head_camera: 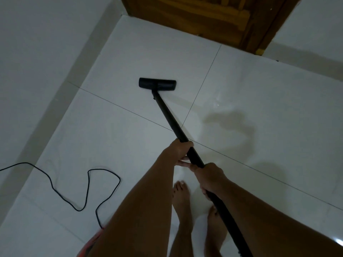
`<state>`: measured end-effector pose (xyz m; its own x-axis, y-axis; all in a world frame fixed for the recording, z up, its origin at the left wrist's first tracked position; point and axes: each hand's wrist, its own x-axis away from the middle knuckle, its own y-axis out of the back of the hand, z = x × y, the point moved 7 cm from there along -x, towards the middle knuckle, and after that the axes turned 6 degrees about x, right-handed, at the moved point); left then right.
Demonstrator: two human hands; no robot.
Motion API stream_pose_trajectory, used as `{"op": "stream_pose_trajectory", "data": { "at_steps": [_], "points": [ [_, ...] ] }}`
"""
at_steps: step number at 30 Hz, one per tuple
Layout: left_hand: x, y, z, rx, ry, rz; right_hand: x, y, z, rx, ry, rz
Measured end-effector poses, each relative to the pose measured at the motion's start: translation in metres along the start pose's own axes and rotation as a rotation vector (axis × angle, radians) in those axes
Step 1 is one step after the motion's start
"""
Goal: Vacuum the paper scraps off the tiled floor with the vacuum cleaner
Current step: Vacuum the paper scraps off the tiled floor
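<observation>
The black vacuum wand point(168, 115) slants from my hands up to its flat floor head point(157, 84), which rests on the white tiled floor point(259, 101) ahead of me. My left hand point(181, 150) grips the wand higher up its length. Just behind it, my right hand point(210, 178) holds the wand where it meets the hose. No paper scraps show on the tiles in this dim view.
A black power cord point(89, 186) loops over the floor at lower left. A wooden door point(204, 19) stands at the top, with white walls point(37, 62) on the left and at the far right. My bare feet point(182, 199) are below the hands.
</observation>
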<state>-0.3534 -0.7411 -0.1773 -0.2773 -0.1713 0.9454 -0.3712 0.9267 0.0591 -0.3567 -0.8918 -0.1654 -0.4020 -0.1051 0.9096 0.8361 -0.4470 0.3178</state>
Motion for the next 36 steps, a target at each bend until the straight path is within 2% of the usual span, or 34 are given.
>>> {"op": "stream_pose_trajectory", "data": {
  "at_steps": [11, 16, 23, 36],
  "points": [
    [-0.031, 0.022, -0.056, -0.023, 0.004, 0.009, -0.023, 0.017, 0.055, -0.101, -0.009, 0.055],
    [-0.029, 0.018, -0.065, -0.062, -0.007, 0.023, -0.017, 0.02, 0.06, -0.18, -0.015, 0.021],
    [0.004, -0.023, -0.034, -0.196, -0.028, 0.089, 0.015, 0.008, 0.001, -0.275, -0.085, -0.046],
    [0.089, -0.112, 0.081, -0.284, -0.016, 0.169, 0.116, -0.006, -0.136, -0.333, -0.143, -0.082]
  ]
}}
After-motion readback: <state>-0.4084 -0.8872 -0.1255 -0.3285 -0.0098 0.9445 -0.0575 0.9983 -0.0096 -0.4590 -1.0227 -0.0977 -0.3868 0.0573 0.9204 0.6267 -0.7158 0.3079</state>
